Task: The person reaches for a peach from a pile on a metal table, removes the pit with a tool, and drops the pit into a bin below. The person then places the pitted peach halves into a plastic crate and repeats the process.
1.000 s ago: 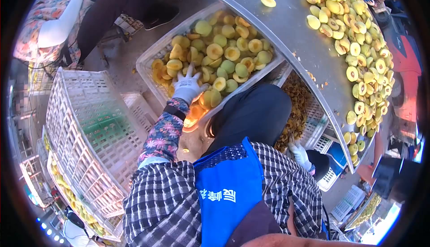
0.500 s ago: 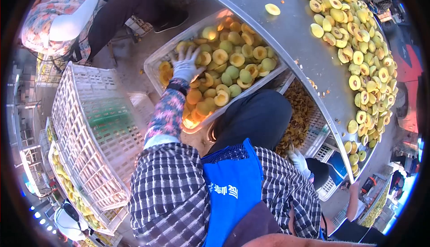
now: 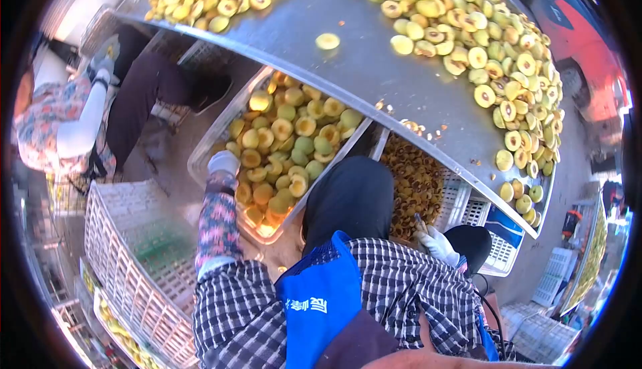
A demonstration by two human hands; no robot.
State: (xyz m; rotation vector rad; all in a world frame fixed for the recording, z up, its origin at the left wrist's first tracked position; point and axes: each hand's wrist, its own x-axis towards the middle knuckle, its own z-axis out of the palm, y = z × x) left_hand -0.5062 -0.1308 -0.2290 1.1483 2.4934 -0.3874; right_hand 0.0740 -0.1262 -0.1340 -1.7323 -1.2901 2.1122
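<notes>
My left hand (image 3: 224,163), in a pale glove, is at the left edge of a crate (image 3: 267,238) full of halved yellow-green fruit (image 3: 282,129); its fingers are mostly hidden. My right hand (image 3: 436,243), also gloved, is low beside my knee, closed round a small thin tool (image 3: 418,220). Near it, a crate of brown pits (image 3: 409,185) sits under the edge of the metal table (image 3: 281,38). Heaps of halved fruit (image 3: 478,34) lie on the table top, and a single half (image 3: 327,41) lies apart from them.
A tall white slatted crate (image 3: 130,262) stands at the left. Another person (image 3: 67,118) sits at the upper left with legs toward the fruit crate. The table's metal rim (image 3: 314,82) runs above my knees. A blue and white crate (image 3: 501,238) is at the right.
The view has turned, showing more of the table. My left hand has moved from on top of the fruit, fingers spread, to the crate's left edge. My right hand remains low by my knee.
</notes>
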